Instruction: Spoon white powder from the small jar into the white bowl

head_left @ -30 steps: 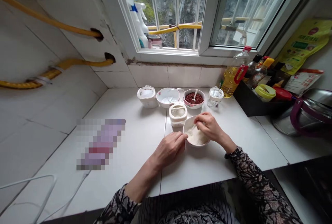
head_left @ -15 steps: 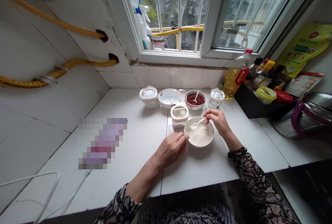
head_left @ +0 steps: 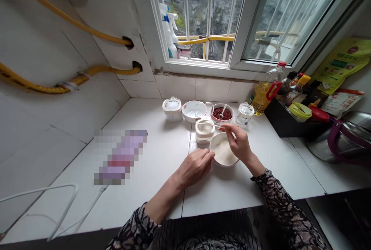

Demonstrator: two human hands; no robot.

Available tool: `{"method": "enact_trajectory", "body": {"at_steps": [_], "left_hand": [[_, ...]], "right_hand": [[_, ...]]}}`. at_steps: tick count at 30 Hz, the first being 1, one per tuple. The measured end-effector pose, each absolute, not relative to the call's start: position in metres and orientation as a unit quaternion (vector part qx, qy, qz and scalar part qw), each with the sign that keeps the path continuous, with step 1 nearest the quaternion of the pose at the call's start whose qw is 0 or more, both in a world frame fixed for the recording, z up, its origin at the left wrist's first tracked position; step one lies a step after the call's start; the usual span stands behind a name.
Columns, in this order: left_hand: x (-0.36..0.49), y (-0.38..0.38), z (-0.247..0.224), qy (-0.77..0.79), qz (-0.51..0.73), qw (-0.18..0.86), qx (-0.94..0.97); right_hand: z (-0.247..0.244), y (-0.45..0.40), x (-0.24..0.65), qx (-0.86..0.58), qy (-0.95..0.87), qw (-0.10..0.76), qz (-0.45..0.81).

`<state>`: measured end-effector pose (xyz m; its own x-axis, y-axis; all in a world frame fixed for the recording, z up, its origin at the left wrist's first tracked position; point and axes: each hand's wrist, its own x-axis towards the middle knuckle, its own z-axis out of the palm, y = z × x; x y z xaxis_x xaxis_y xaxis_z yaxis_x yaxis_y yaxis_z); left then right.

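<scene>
**Two hands at a white bowl of pale granules on a tiled worktop**

Nearest the person, on a white tiled worktop (head_left: pixel 162 188), sits one round white bowl (head_left: pixel 225 164) holding a low mound of fine white granules (head_left: pixel 222 151). The bowl stands near the front edge of the group of containers. The left hand (head_left: pixel 194 168) lies beside it, curled, with its fingertips (head_left: pixel 212 155) against the rim; I cannot tell whether it grips. The right hand (head_left: pixel 236 143) is raised just above the bowl, thumb and fingers pinched together on the handle of one slim white spoon (head_left: pixel 213 125), which reaches left over an open white pot (head_left: pixel 204 131) just behind the bowl.

Farther back stand three more containers and two more dishes: a lidded white pot (head_left: pixel 172 109), a shallow white dish (head_left: pixel 193 111), a flowered bowl of dark red beans (head_left: pixel 222 113) with a second white spoon (head_left: pixel 223 111), and a glass jar (head_left: pixel 245 113). To the left, a blurred patch (head_left: pixel 120 157) hides one object. To the right are a bottle of yellow oil (head_left: pixel 265 93) and a black tray (head_left: pixel 290 124) of condiments. Beyond them, a barred window (head_left: pixel 203 18) shows rock, and two yellow hoses (head_left: pixel 87 33) cross the left wall.
</scene>
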<state>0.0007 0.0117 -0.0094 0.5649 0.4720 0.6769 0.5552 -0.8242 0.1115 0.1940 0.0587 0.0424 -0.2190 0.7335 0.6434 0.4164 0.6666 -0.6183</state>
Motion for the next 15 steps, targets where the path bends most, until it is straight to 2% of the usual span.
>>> {"method": "enact_trajectory", "body": {"at_steps": [2,4,10,12,15], "left_hand": [[0.001,0.012,-0.010,-0.292,-0.365,0.057,-0.882],[0.001,0.012,-0.009,-0.292,-0.366,0.053,-0.882],[-0.001,0.011,-0.009,-0.292,-0.365,0.033,-0.884],[-0.002,0.010,-0.009,-0.294,-0.362,0.027,-0.884],[-0.002,0.010,-0.009,-0.295,-0.362,0.026,-0.884]], "right_hand": [[0.042,0.060,0.193,-0.349,-0.816,0.456,0.073],[0.044,0.059,0.194,-0.337,-0.828,0.446,0.042],[0.055,0.051,0.210,-0.406,-0.730,0.529,0.152],[0.056,0.050,0.217,-0.419,-0.725,0.513,0.188],[0.052,0.053,0.221,-0.430,-0.768,0.445,0.169]]}}
